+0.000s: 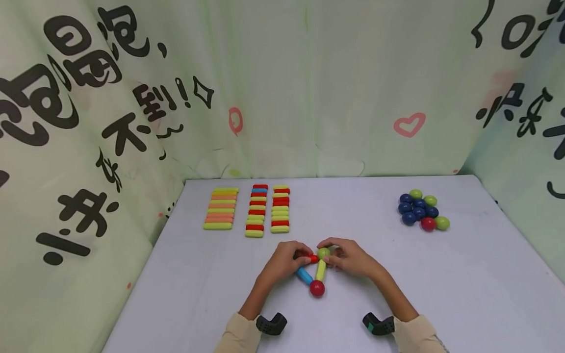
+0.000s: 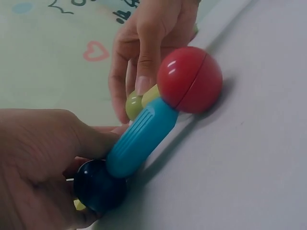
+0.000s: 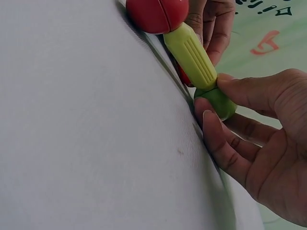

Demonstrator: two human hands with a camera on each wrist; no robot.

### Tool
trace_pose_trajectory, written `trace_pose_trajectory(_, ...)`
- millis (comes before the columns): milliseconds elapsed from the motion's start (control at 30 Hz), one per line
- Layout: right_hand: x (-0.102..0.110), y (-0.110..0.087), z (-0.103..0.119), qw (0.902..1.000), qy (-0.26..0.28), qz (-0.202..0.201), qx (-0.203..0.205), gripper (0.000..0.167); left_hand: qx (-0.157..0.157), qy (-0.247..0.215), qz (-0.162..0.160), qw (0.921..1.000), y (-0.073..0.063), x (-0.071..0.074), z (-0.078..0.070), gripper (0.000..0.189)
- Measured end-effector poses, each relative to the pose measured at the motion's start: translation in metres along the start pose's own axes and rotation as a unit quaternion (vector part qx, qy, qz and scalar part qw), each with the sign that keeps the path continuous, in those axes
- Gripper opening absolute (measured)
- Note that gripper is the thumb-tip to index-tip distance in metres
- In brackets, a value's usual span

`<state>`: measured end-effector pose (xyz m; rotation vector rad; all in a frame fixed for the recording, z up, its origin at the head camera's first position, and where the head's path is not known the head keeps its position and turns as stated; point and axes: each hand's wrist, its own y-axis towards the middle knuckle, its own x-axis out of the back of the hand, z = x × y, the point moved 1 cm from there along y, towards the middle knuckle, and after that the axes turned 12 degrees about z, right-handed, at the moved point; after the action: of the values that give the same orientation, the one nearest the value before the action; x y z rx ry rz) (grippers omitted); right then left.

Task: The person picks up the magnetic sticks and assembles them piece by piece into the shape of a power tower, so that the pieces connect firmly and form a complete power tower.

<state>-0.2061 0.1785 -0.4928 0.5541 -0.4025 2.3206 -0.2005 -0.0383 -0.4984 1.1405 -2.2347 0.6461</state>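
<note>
Close to the table's near middle, magnetic rods and balls are joined in a triangle. Its near corner is a red ball [image 1: 317, 289], from which a blue rod [image 1: 304, 275] and a yellow-green rod [image 1: 321, 270] spread away. My left hand [image 1: 282, 261] grips the dark blue ball [image 2: 100, 187] at the blue rod's far end; this ball is hidden in the head view. A red rod [image 1: 313, 258] runs between the hands, partly covered by the left fingers. With thumb and fingers, my right hand [image 1: 350, 257] pinches the green ball [image 1: 323, 253] at the yellow-green rod's end.
Three columns of rods lie at the back left: yellow and orange rods [image 1: 220, 210], then two mixed columns [image 1: 256, 213] [image 1: 280, 210]. Blue, green and red balls [image 1: 418, 213] cluster at the back right. A printed curtain [image 1: 318, 88] hangs behind the white table [image 1: 441, 284].
</note>
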Motion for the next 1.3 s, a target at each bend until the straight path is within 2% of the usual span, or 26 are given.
trace_pose_trajectory(167, -0.002, 0.001, 0.0, 0.9999, 0.002, 0.0, -0.013, 0.031, 0.009, -0.036, -0.024, 0.999, 0.001, -0.001, 0.001, 0.016)
trace_pose_trajectory(267, -0.001, 0.001, 0.001, 0.9999, 0.002, 0.0, -0.014, 0.032, 0.016, -0.048, -0.025, 0.9984, 0.0, 0.001, 0.001, 0.016)
trace_pose_trajectory(433, 0.001, 0.001, 0.002, 0.9997, -0.006, -0.007, -0.023, 0.031, 0.036, -0.051, -0.023, 0.9977, -0.003, 0.015, 0.008, 0.019)
trace_pose_trajectory(567, 0.002, 0.0, 0.001, 0.9991, -0.009, -0.019, -0.036, 0.032, 0.053, -0.048, -0.005, 0.9975, -0.007, 0.026, 0.017, 0.022)
trace_pose_trajectory(700, 0.003, -0.001, -0.002, 0.9985, -0.003, -0.028, -0.046, 0.032, 0.045, -0.059, 0.021, 0.997, -0.009, 0.031, 0.02, 0.024)
trace_pose_trajectory(833, 0.003, -0.002, -0.006, 0.9984, 0.005, -0.031, -0.047, 0.033, 0.041, -0.069, 0.013, 0.9967, -0.01, 0.031, 0.021, 0.024)
trace_pose_trajectory(967, 0.006, -0.004, -0.009, 0.9976, 0.013, -0.043, -0.054, 0.032, 0.053, -0.074, -0.026, 0.9956, -0.01, 0.03, 0.022, 0.02)
trace_pose_trajectory(1100, 0.01, -0.007, -0.012, 0.9956, 0.019, -0.065, -0.066, 0.031, 0.08, -0.081, -0.097, 0.9888, -0.011, 0.034, 0.025, 0.014)
trace_pose_trajectory(1200, 0.013, -0.008, -0.013, 0.9942, 0.019, -0.077, -0.073, 0.03, 0.097, -0.051, -0.171, 0.9792, -0.014, 0.041, 0.03, 0.01)
trace_pose_trajectory(1300, 0.016, -0.009, -0.014, 0.9934, 0.017, -0.083, -0.078, 0.03, 0.126, 0.016, -0.239, 0.9626, -0.019, 0.05, 0.037, 0.012)
